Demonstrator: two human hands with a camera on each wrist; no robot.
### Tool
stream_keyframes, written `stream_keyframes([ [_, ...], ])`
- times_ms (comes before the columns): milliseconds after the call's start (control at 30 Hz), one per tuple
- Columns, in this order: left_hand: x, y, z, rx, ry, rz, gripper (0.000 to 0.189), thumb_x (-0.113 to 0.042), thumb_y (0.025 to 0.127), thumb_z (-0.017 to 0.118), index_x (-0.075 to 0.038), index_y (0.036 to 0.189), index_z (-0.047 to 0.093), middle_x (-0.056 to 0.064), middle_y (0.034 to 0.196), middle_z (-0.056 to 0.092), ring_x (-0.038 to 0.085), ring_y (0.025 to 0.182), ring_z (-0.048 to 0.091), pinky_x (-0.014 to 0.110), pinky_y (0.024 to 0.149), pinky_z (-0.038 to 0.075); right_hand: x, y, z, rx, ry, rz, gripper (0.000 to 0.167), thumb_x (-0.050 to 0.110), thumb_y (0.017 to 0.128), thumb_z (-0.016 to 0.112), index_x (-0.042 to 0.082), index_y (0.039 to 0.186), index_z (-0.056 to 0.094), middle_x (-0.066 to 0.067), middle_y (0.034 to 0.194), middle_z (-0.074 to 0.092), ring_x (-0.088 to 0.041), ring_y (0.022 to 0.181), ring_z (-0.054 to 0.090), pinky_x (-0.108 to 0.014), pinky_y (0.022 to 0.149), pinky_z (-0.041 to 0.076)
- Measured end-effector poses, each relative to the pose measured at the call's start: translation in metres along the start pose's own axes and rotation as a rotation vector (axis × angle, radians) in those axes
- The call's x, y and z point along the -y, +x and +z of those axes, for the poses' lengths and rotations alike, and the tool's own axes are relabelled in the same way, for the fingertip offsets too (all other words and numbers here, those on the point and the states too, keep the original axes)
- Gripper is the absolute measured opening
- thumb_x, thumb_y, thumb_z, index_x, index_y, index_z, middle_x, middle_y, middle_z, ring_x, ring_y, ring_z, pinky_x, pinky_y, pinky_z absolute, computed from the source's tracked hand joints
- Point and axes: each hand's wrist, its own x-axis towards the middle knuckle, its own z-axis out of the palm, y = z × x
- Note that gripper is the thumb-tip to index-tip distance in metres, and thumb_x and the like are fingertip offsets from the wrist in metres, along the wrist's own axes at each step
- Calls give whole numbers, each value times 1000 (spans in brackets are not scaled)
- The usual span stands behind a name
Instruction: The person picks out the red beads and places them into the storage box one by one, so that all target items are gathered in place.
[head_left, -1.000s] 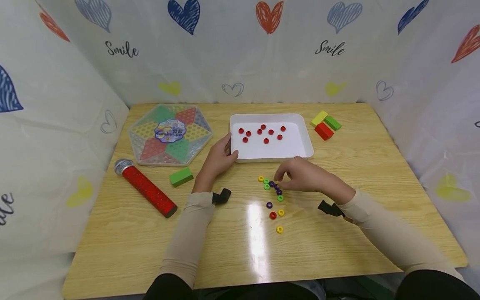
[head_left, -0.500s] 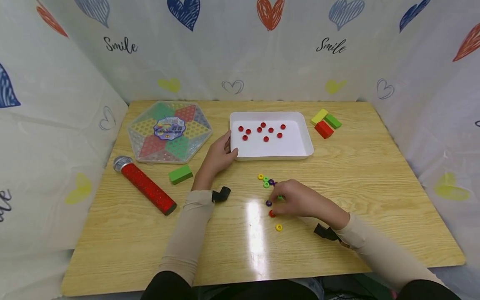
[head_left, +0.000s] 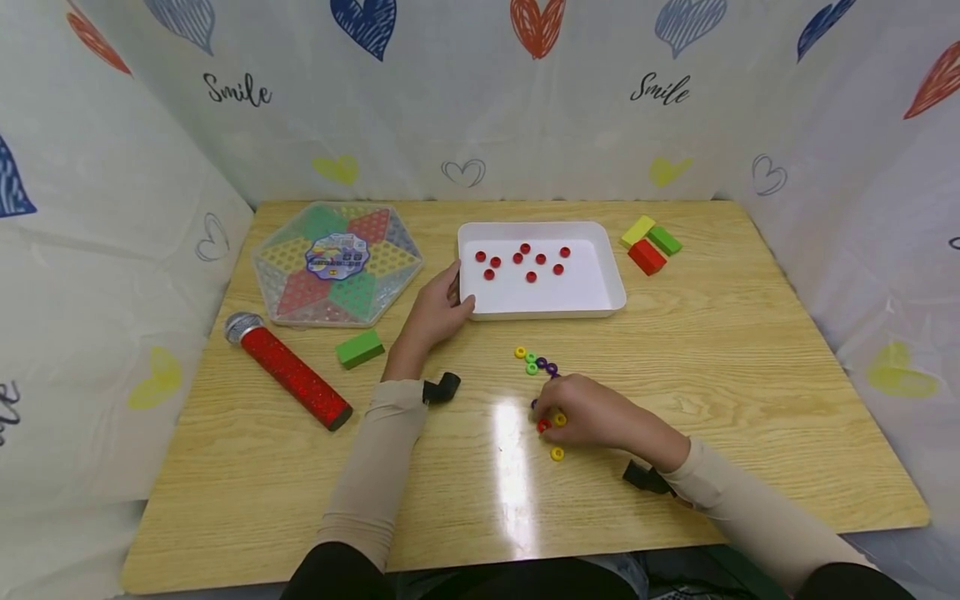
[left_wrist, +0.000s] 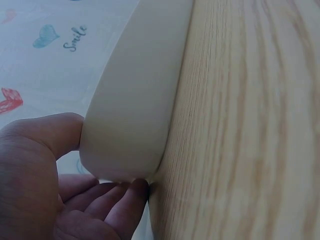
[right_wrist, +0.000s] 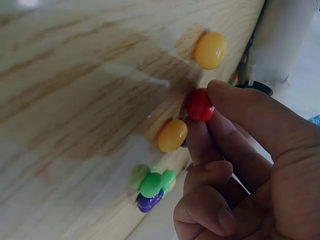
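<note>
At the tray's near-left corner my left hand (head_left: 437,308) grips the white tray (head_left: 551,302). In the left wrist view the thumb presses one side of its wall (left_wrist: 135,90) and the fingers lie against the other. Several red beads (head_left: 531,277) sit in the tray. On the table in front of it, my right hand (head_left: 592,412) pinches a red bead (right_wrist: 200,105) between thumb and index finger; the other fingers are curled. Close by lie yellow beads (right_wrist: 172,135), with green beads (right_wrist: 151,185) and purple beads (right_wrist: 148,202) farther off, some partly hidden by the hand.
A clear hexagonal box (head_left: 337,267) with coloured triangles stands at the back left. Before it lie a red microphone (head_left: 292,371) and a green block (head_left: 360,349). Yellow, green and red blocks (head_left: 647,257) sit right of the tray. Printed white sheeting (head_left: 465,108) surrounds the table.
My right hand has moved toward the table's near edge, from the purple and green beads to the red bead, and now pinches it. The left hand stays on the tray.
</note>
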Motion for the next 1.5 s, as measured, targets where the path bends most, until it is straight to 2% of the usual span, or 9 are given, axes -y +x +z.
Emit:
stream_keyframes([
  [167,-2,0,-1,5,-14,0,76,-16,99,60,-8,163,18,11,167,27,20,150,35,33,118,42,-1,2,-13,-26,13,-1,12,10,83,80,12,94,81,4,93,74,-8,82,66,-20,69,55],
  [367,0,0,0,5,-7,4,77,-16,99,61,-7,162,19,12,167,27,21,151,35,34,118,42,-7,10,-42,-49,25,4,11,8,82,79,11,92,80,5,89,72,-13,70,58,-20,60,48],
  [667,0,-2,0,7,-45,4,77,-14,99,61,-5,162,18,12,167,26,21,151,34,33,118,41,-18,33,-82,-76,-55,19,7,13,83,81,13,90,81,6,86,73,-15,69,56,-25,62,48],
  [933,0,-2,-1,7,-43,2,77,-14,99,61,-6,162,18,11,168,25,20,152,33,33,119,41,-47,66,-111,-125,-100,91,7,14,84,82,13,90,81,1,90,76,-16,75,59,-29,69,49],
  [1100,0,-3,0,17,-45,-2,77,-14,100,61,-6,162,17,11,167,25,21,152,33,34,119,41,-68,90,-120,-108,-102,151,7,15,85,80,10,91,80,-3,91,77,-19,83,65,-35,73,54],
  [1233,-1,-3,0,6,-26,3,77,-14,99,61,-6,162,18,12,167,26,21,151,34,34,118,41,-84,110,-123,-92,-100,199,8,14,86,79,8,91,80,-6,91,76,-21,86,64,-35,78,55],
  [1500,1,-2,-2,10,-24,12,77,-15,100,61,-5,162,17,12,167,25,21,151,34,34,118,42,-97,138,-126,-44,-69,305,12,14,87,76,6,95,80,-8,97,77,-23,92,63,-38,85,56],
])
